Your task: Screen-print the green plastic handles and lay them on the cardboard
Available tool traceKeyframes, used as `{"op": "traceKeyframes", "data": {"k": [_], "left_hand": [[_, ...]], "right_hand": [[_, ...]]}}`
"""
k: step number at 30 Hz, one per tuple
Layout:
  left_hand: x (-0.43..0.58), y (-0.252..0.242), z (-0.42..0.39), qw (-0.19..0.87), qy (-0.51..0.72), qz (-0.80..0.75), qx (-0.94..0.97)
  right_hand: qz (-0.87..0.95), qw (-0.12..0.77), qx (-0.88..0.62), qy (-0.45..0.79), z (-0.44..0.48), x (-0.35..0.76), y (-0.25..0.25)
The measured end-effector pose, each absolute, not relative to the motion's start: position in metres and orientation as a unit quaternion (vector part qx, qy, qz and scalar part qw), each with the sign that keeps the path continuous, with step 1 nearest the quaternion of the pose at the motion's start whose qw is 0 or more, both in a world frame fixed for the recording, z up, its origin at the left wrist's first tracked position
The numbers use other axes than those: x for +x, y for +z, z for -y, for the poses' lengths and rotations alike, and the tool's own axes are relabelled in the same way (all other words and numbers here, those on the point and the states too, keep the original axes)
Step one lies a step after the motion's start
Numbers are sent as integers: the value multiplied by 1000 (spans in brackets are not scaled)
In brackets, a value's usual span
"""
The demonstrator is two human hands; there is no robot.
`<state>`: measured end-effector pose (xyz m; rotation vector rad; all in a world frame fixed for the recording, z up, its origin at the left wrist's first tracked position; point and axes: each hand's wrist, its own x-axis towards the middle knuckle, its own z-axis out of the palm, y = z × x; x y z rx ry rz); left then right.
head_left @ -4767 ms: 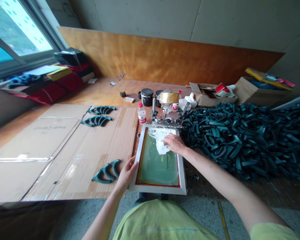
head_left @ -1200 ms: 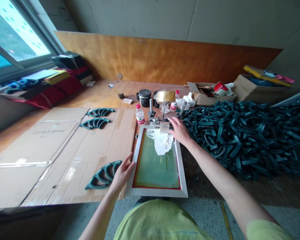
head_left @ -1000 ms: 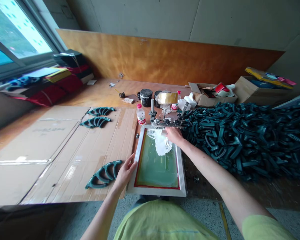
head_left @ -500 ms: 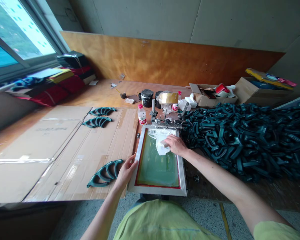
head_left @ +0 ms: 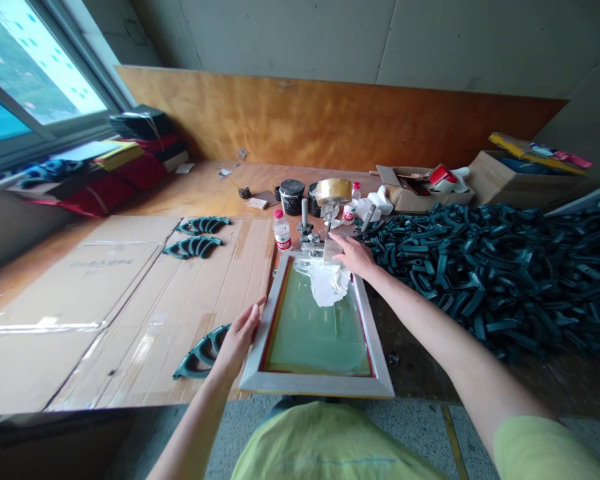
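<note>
A silver-framed printing screen (head_left: pixel 380 363) with green mesh is hinged at its far end and tilted up at the near end. My left hand (head_left: pixel 237 340) grips its left rail. White ink (head_left: pixel 325 288) is smeared at the mesh's far end. My right hand (head_left: pixel 353 257) holds a small flat squeegee (head_left: pixel 331 251) at the screen's far edge, above the ink. A dark green curved plastic part (head_left: pixel 197 352) lies on the cardboard just left of my left hand.
A big heap of dark green parts (head_left: pixel 490 273) fills the table's right side. Two rows of parts (head_left: pixel 195 237) lie on flattened cardboard (head_left: pixel 105 300). Behind the screen stand a small bottle (head_left: pixel 281 231), black ink tubs (head_left: pixel 293 196), a tape roll (head_left: pixel 333 190) and open boxes (head_left: pixel 413 187).
My right hand swept the squeegee over the mesh towards me, then back to the far edge. My left hand has lifted the screen's near end, which lay flat before.
</note>
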<state>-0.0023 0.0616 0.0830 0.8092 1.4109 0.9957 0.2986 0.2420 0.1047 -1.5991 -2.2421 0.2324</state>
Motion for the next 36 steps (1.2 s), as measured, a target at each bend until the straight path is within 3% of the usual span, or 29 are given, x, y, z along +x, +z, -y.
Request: {"op": "traceKeyframes", "data": {"k": [5, 8, 12, 16, 21, 24, 27, 30, 33, 36], "left_hand": [[5, 132, -106, 577, 518, -516, 364], [15, 159, -143, 512, 586, -481, 404], [24, 177, -172, 485, 595, -492, 412], [30, 144, -150, 494, 586, -515, 384], [63, 71, -68, 719, 304, -543, 309], [76, 44, -31, 746, 342, -535, 200], [53, 24, -16, 692, 396, -589, 134], [-4, 0, -6, 585, 446, -671, 94], [-63, -24, 15, 456, 475, -749, 77], [-98, -41, 40, 378, 442, -811, 67]], "right_hand": [[688, 256, -678, 25, -249, 360, 98], [661, 217, -716, 63, -224, 381, 68], [747, 167, -631, 129, -177, 358, 24], [806, 132, -568, 97, -149, 323, 14], [827, 178, -529, 66, -103, 279, 36], [905, 184, -380, 48, -74, 253, 43], [928, 179, -322, 49, -85, 271, 43], [861, 155, -484, 28, -131, 341, 41], [767, 63, -639, -3, -175, 418, 34], [739, -34, -673, -23, -197, 463, 16]]}}
